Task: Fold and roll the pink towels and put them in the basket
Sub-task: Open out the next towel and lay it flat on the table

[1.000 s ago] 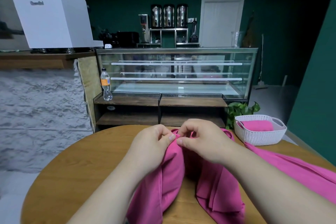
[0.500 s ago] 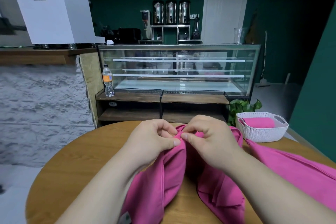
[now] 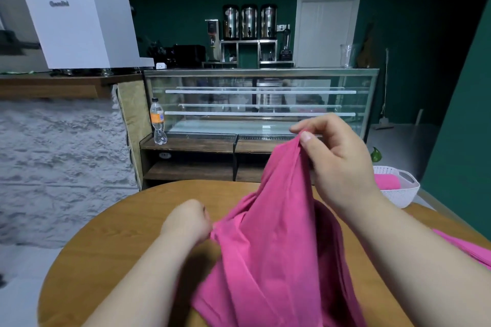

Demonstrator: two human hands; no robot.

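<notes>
A pink towel [image 3: 271, 247] hangs stretched over the round wooden table [image 3: 111, 241]. My right hand [image 3: 337, 159] pinches one corner of it and holds that corner high, above the table's far edge. My left hand [image 3: 187, 223] grips another part of the towel's edge low, close to the tabletop. A white plastic basket [image 3: 403, 194] stands at the table's far right with a rolled pink towel [image 3: 386, 182] inside. More pink cloth [image 3: 467, 249] lies at the right edge, partly behind my right forearm.
Beyond the table stands a glass display case [image 3: 260, 103] on a wooden shelf with a water bottle [image 3: 158, 122]. A white machine [image 3: 77, 16] sits on the counter at left, above a rough white wall. A green plant leaf [image 3: 376, 154] shows behind the basket.
My hands, pinching the towel together at the middle before, have pulled apart. The right hand rose with its corner and the left dropped toward the table, spreading the towel.
</notes>
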